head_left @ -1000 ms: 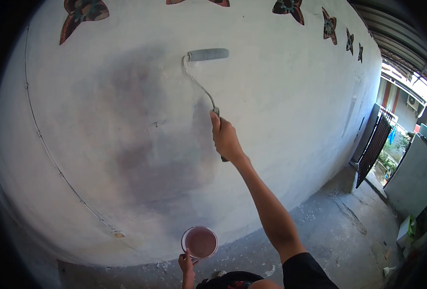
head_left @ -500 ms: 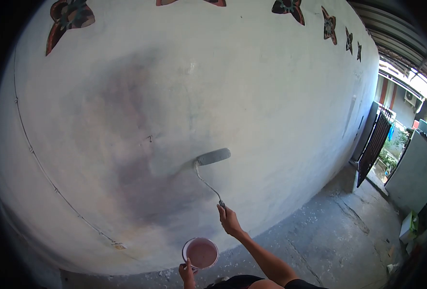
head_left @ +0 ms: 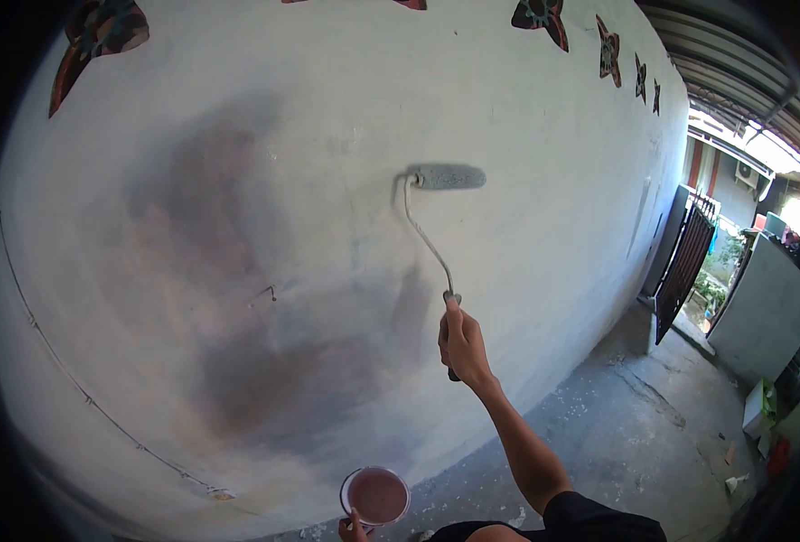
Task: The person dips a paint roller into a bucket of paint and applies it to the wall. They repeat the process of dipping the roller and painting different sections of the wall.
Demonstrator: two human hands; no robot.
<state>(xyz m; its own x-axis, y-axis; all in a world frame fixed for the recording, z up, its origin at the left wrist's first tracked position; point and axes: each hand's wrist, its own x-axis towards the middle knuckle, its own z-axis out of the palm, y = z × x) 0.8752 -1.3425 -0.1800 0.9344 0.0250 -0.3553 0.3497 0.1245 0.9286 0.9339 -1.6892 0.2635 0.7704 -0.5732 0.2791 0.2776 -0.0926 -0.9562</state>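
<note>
My right hand (head_left: 465, 341) is wrapped round the dark handle of a paint roller, arm stretched up and forward. The grey roller sleeve (head_left: 451, 176) lies against the pale wall (head_left: 526, 235), roughly level, with its bent wire frame hanging down to the handle. Low in the view, my left hand (head_left: 355, 527) grips a paint bucket (head_left: 344, 495) by its near left side, thumb at the rim. Pinkish-brown paint (head_left: 379, 496) shows inside it. Dark, smudgy patches (head_left: 255, 379) mark the wall left of the roller.
A cable (head_left: 88, 397) runs down the wall's left side. A small hook (head_left: 272, 293) sticks out near the middle. Butterfly-shaped cutouts (head_left: 541, 13) line the top. To the right are a dark barred gate (head_left: 686, 262) and a white-green box (head_left: 760, 408) on the speckled concrete floor (head_left: 598, 443).
The roller has moved up and to the right across the wall, my right arm reaching higher with it. The bucket has dropped slightly lower in the view. My view has shifted a little.
</note>
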